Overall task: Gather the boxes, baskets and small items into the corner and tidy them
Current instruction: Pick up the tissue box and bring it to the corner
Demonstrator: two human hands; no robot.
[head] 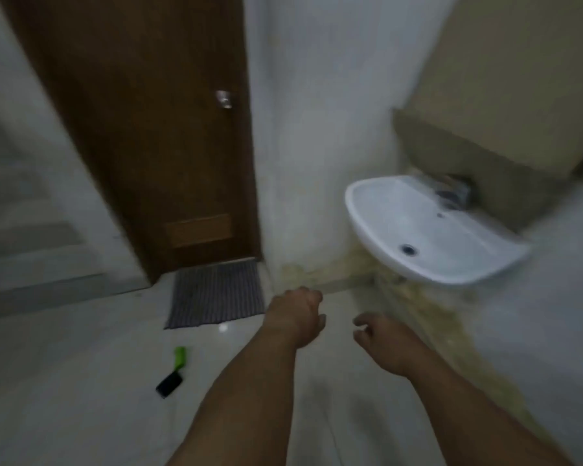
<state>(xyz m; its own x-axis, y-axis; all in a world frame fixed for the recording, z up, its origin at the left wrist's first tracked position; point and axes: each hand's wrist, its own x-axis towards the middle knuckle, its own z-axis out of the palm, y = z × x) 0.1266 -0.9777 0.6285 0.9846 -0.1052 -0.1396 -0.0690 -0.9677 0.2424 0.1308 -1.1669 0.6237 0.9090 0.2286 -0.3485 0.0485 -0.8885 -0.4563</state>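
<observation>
Both my arms reach forward over a pale tiled floor. My left hand point(297, 314) hangs with its fingers curled down and nothing in it. My right hand point(381, 341) is to its right, fingers loosely apart, also holding nothing. On the floor to the left of my left forearm lie a small green item point(180, 357) and a small black flat item point(169, 384), close together. A tiny white object point(223, 328) lies by the mat's front edge. The picture is blurred. No boxes or baskets are in view.
A brown wooden door point(142, 136) with a metal knob point(224, 99) stands shut ahead, a grey striped mat point(216, 292) before it. A white wall-hung sink point(428, 230) juts out at the right above a stained corner. Steps rise at the far left.
</observation>
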